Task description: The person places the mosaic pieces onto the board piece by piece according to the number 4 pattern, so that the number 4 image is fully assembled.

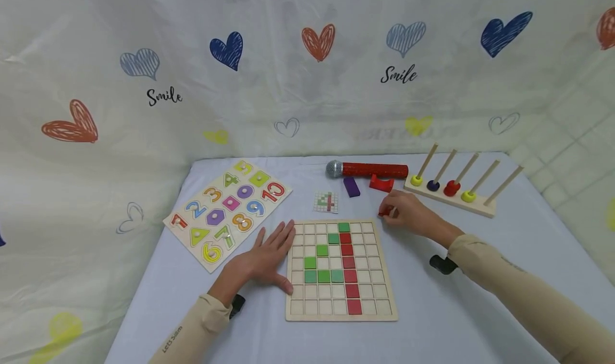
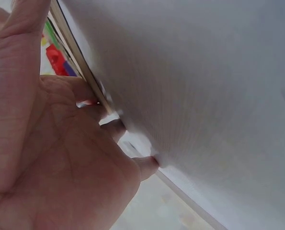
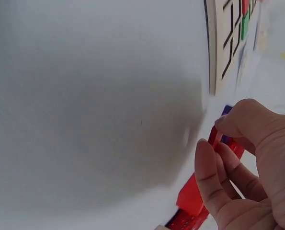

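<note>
A wooden grid board (image 1: 341, 317) lies flat on the white table. Red tiles (image 1: 350, 276) form a column in it, with green tiles (image 1: 322, 251) to their left in a stepped shape and a row. My left hand (image 1: 266, 260) rests at the board's left edge, fingers and thumb spread. Just past the board's upper right corner, my right hand (image 1: 408, 213) pinches a small red tile (image 3: 212, 135) between thumb and fingertips. Behind the board lies a little card (image 1: 326, 202) printed with a similar coloured grid.
A number and shape puzzle board (image 1: 204, 228) lies at the left. Toward the back are a purple block (image 1: 352, 187), a red arched piece (image 1: 381, 183) and a red toy microphone (image 1: 375, 170). A peg stand with coloured rings (image 1: 486, 209) stands at the right, beyond my right hand.
</note>
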A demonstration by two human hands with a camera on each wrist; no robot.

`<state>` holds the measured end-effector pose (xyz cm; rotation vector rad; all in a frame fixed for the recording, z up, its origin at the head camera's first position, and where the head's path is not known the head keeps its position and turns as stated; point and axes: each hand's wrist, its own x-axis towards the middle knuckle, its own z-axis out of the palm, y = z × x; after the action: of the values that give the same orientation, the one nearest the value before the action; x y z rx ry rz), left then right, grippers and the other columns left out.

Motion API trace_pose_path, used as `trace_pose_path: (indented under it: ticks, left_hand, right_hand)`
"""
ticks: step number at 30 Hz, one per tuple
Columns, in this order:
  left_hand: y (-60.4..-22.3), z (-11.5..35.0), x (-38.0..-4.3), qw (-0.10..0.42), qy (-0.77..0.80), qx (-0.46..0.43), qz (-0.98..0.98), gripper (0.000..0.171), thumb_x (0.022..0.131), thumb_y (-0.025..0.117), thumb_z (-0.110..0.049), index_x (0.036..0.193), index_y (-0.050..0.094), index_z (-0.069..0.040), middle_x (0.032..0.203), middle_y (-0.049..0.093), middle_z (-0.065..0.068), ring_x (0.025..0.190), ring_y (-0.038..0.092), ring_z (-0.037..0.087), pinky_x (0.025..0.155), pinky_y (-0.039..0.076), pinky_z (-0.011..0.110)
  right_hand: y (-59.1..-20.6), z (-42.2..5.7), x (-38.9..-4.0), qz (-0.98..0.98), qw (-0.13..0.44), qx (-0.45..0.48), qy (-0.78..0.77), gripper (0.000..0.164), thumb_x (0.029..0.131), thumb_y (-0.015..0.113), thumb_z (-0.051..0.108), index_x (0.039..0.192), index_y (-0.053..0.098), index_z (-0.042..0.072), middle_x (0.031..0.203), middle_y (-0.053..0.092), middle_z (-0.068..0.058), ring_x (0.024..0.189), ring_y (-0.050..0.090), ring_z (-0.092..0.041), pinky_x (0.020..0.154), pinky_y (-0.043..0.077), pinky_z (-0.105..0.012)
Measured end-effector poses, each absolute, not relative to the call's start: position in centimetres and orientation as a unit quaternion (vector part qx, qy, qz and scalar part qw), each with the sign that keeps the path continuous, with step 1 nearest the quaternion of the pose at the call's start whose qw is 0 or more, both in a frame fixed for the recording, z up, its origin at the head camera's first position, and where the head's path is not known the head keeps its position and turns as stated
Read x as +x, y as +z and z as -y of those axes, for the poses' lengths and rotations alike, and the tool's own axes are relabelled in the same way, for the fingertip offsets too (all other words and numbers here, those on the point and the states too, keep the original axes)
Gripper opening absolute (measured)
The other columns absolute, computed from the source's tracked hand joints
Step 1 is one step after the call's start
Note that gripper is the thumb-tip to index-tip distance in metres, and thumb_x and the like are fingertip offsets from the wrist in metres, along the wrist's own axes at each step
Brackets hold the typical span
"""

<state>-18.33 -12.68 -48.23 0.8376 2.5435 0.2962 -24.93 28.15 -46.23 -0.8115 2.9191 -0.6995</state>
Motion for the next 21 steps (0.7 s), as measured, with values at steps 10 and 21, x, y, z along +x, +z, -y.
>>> trace_pose_path:
  ticks: [10,21]
  left_hand:
    - [-48.1,12.7,-18.2,0.222,0.109,0.302,-0.921,0.139,0.078,0.087,-0.067,0.172,0.006,-0.005,0.183,-0.007,0.011,0.171,-0.006,0.035,0.134,-0.003,0.069]
    - [-48.1,12.7,-18.2,0.221,0.109,0.304,-0.92,0.139,0.078,0.087,-0.066,0.172,0.006,-0.004,0.183,-0.006,0.012,0.171,-0.005,0.035,0.134,-0.003,0.069]
  right_hand:
    - [-45.4,-25.9,-21.4,-0.926,0.047,-0.3,-0.226,0.014,0.09,0.083,0.001,0.101,0.08,0.009,0.103,0.069,-0.004,0.093,0.064,-0.016,0.076,0.065,-0.03]
    - [-44.8,-24.0,-17.8,-0.902,0.072,-0.369,-0.213,0.018,0.089,0.086,0.007,0.103,0.079,0.013,0.109,0.067,-0.003,0.095,0.061,-0.012,0.076,0.063,-0.023]
